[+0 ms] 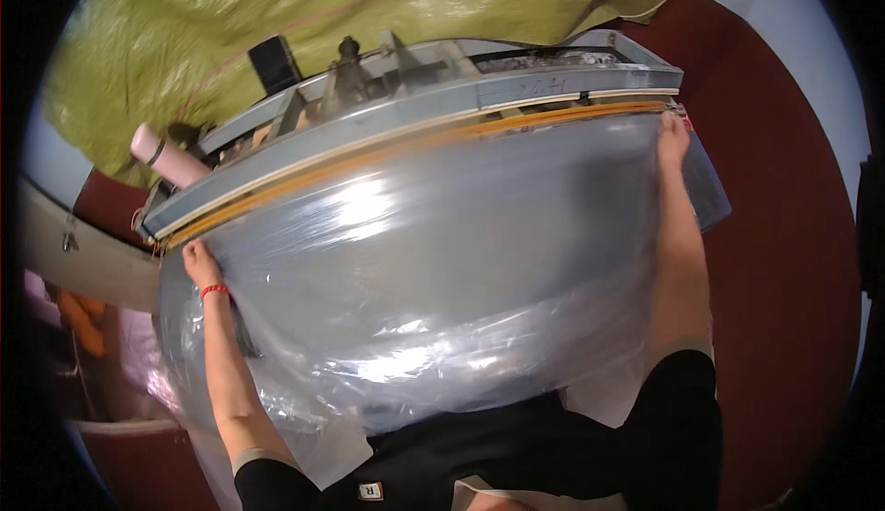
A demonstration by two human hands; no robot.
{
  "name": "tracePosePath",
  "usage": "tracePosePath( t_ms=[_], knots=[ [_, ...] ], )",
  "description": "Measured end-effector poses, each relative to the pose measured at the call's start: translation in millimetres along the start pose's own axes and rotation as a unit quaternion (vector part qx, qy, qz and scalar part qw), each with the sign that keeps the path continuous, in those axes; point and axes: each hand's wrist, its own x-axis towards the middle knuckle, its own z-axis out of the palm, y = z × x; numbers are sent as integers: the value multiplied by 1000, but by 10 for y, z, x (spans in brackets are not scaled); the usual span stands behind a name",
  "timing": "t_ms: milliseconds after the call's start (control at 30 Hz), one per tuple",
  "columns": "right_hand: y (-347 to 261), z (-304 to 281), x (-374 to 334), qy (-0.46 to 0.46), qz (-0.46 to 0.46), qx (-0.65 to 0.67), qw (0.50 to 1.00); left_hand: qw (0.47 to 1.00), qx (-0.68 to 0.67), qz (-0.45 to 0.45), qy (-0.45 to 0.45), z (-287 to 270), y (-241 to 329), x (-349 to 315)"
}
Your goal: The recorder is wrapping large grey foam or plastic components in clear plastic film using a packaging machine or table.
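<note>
A wide sheet of clear plastic film (442, 234) stretches between my two hands and drapes toward my body, glossy and wrinkled at its near side. My left hand (199, 264), with a red bracelet at the wrist, pinches the film near its far left corner. At the far right corner, my right hand (674, 138) grips the film with fingers closed. The film's far edge lies along an orange strip (415, 147) on the front of a long grey metal machine frame (415, 103). Both arms are stretched forward.
A pink bottle (171, 156) and a dark phone-like slab (274, 65) rest on the machine's left part. Behind hangs a yellow-green woven tarp (369, 4). Dark red floor (784, 234) lies to the right. A wooden board (88, 243) and pink and orange items stand at the left.
</note>
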Motion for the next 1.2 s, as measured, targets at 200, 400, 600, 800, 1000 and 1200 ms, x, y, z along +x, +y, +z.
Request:
tracePosePath(
  t_ms=[200,400,600,800,1000,1200],
  knots=[
    [60,345,157,12,62,115,991,988,-143,-32,-58,277,-178,311],
    [308,394,229,113,51,37,992,991,-128,13,-27,244,-268,334],
    [-386,220,191,152,97,17,983,975,-190,-115,-4,110,-121,367],
    [-606,299,136,170,80,-131,973,965,-236,-118,13,47,78,214],
    [-2636,945,-1064,-67,-276,20,959,974,-149,-2,-168,-585,1029,-309],
    [-3404,1181,-2216,-379,-280,55,880,981,-176,50,-64,-1248,1268,-598]
  ],
)
